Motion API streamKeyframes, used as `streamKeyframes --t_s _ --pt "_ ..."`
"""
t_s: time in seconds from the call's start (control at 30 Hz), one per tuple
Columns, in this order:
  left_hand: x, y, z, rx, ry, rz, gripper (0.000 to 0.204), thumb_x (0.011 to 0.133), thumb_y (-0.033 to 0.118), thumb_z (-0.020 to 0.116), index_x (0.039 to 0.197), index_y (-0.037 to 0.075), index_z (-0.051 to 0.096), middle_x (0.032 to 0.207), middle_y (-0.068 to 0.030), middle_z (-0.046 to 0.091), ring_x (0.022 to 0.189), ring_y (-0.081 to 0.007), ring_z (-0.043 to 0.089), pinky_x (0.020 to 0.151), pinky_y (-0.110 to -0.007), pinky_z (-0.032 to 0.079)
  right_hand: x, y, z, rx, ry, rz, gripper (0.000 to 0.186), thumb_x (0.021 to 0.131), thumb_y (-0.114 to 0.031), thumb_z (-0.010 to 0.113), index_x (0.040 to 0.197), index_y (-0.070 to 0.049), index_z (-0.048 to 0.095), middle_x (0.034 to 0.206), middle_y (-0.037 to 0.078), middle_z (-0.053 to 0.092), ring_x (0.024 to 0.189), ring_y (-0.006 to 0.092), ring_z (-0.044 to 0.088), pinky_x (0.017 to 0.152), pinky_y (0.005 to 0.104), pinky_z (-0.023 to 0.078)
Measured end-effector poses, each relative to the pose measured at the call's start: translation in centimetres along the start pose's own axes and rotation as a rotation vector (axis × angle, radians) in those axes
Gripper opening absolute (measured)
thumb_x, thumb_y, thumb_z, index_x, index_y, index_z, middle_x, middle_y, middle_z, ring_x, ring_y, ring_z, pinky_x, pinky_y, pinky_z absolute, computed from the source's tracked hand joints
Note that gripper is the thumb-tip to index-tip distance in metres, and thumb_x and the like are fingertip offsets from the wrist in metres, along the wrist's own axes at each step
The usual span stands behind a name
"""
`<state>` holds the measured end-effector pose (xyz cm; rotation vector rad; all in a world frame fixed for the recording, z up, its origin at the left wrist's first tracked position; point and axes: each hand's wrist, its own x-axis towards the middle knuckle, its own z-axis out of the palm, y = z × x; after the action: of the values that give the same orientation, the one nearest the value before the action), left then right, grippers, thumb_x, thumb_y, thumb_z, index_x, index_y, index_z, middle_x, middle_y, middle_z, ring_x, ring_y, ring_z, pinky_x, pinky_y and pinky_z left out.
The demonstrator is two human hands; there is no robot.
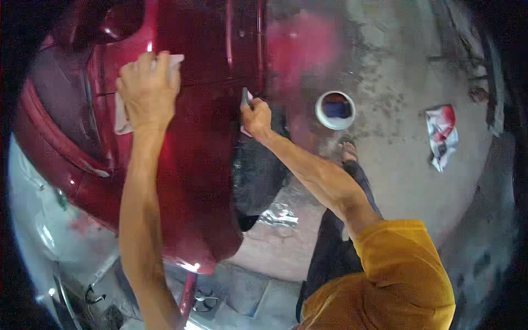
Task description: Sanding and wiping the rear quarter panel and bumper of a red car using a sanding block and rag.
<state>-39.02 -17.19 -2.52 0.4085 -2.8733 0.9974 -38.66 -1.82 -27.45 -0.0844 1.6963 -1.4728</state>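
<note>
A glossy red car body (pixel 195 165) fills the left and middle of the view. My left hand (pixel 146 93), fingers curled, presses a pale cloth (pixel 124 118) flat on the red panel. My right hand (pixel 256 118) is closed around a flat pad (pixel 246 98), dark with a pink edge, at the panel's edge above the dark tyre (pixel 256 170). The pad's far side is partly hidden by my fingers.
A round white bucket (pixel 335 124) with dark contents stands on the concrete floor (pixel 396 192) right of the car, near my sandalled foot (pixel 348 148). A crumpled red-and-white sheet or cloth (pixel 441 137) lies farther right. Tools or metal parts (pixel 206 300) lie at the lower left.
</note>
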Motion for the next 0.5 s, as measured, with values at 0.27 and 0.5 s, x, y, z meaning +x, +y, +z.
streamKeyframes --t_s 0.27,0.5 --pt "-5.0 17.3 3.4 -0.936 0.206 -0.366 0.033 0.087 0.022 0.086 0.117 0.011 0.078 0.110 -0.0072 0.071 0.104 -0.0263 0.065 0.089 -0.042 0.052 -7.7 16.7 -22.5 0.367 0.111 0.510 0.022 0.095 -0.010 0.070 0.111 0.004 0.074 0.089 0.008 0.072 0.074 0.0172 0.066 0.072 0.0333 0.056" --pt "-13.4 44.2 17.3 -2.740 -0.028 -1.808 0.030 0.108 0.039 0.066 0.111 0.010 0.071 0.110 0.0009 0.070 0.104 -0.0166 0.068 0.089 -0.035 0.057 -11.8 28.0 -29.7 0.685 0.136 0.446 0.025 0.099 -0.009 0.065 0.121 0.001 0.072 0.110 0.003 0.069 0.100 0.0133 0.065 0.092 0.0308 0.054"
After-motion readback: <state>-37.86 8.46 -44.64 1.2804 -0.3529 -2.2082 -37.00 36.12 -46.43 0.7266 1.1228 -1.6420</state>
